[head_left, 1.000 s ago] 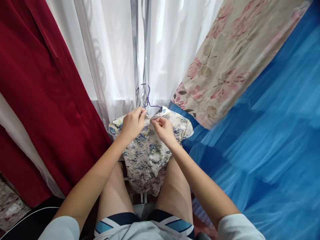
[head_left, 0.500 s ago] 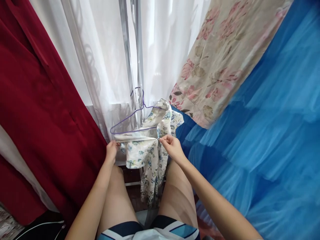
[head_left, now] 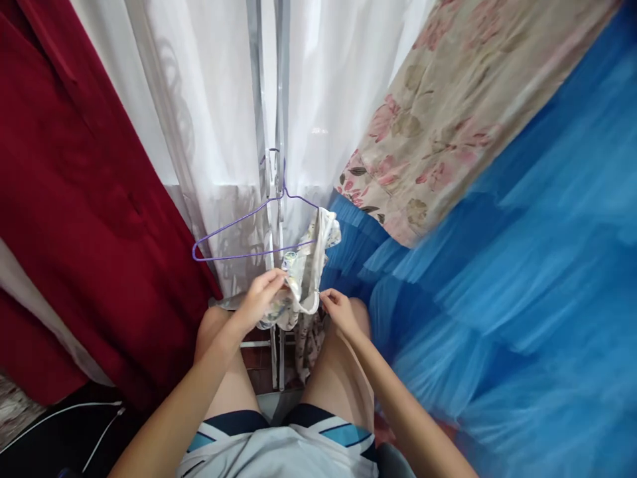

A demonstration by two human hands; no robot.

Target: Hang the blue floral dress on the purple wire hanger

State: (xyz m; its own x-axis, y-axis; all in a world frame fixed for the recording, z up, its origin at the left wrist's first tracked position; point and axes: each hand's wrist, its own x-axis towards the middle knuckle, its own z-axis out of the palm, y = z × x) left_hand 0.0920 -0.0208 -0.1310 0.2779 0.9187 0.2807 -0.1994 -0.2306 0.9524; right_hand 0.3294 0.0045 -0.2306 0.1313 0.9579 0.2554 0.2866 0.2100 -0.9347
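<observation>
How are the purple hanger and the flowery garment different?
The hanger is thin and plain purple; the garment is pale with printed flowers.
The hanger keeps a stiff outline; the garment droops in folds.
The left hand and right hand pinch the garment; neither holds the hanger.

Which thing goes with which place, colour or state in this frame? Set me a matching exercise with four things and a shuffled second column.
Things
1. hanger
2. small floral garment
3. red cloth
4. ruffled fabric

Places, colours, states
A. along the left side of the view
B. blue, at the right of the view
C. purple, one end bare
D. pinched by the left hand and the right hand

Pairs: 1-C, 2-D, 3-A, 4-B
</observation>
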